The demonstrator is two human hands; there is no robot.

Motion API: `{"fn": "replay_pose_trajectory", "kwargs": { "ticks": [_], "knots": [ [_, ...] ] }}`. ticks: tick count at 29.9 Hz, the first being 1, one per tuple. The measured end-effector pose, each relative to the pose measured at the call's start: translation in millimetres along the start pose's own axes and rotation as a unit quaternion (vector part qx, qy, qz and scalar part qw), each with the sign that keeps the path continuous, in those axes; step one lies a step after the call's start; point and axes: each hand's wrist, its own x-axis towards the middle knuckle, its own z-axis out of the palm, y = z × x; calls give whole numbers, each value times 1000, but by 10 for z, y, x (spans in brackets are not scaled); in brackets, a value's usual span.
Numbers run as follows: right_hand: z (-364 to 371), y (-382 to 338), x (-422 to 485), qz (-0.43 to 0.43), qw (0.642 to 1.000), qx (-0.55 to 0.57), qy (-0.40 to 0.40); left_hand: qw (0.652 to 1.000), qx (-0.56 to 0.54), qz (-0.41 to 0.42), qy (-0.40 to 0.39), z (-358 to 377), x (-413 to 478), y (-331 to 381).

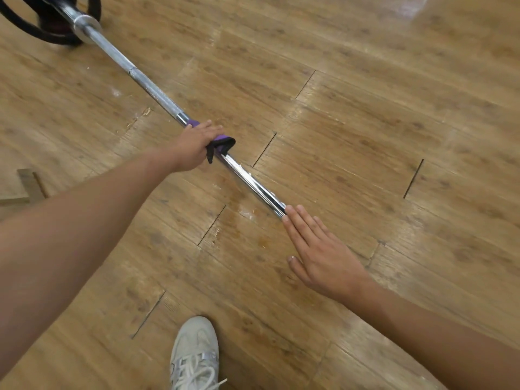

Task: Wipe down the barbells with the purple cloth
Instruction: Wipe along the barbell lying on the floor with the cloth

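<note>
Purple cloth [223, 143], gripped by the left hand [194, 149], wraps the barbell [157, 97]; right hand [323, 257] flat, perhaps touching it.

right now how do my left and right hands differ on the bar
The left hand is curled round the purple cloth on the barbell; the right hand lies flat, fingers straight, holding nothing. Left hand sits mid-shaft; right hand is at the near end. Both are at the barbell.

Bright, even indoor light on the wooden floor [365, 130], with pale glare toward the top right corner. The chrome barbell [253, 183] carries sharp white highlights. Shadows are faint and soft. The black weight plate [19, 25] at top left is blurred; the wide lens stretches the edges.
</note>
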Motion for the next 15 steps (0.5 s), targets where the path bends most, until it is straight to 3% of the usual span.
{"fn": "replay_pose_trajectory", "kwargs": {
  "ticks": [5,10,15],
  "knots": [
    [-22,106,19,-5,999,32,-13,997,13,80,-10,120,-79,127],
    [-58,177,31,-5,999,49,-11,999,-4,52,5,47,-14,67],
    [-69,244,50,-5,999,40,-9,996,-17,87,21,206,-98,156]
  ]
}}
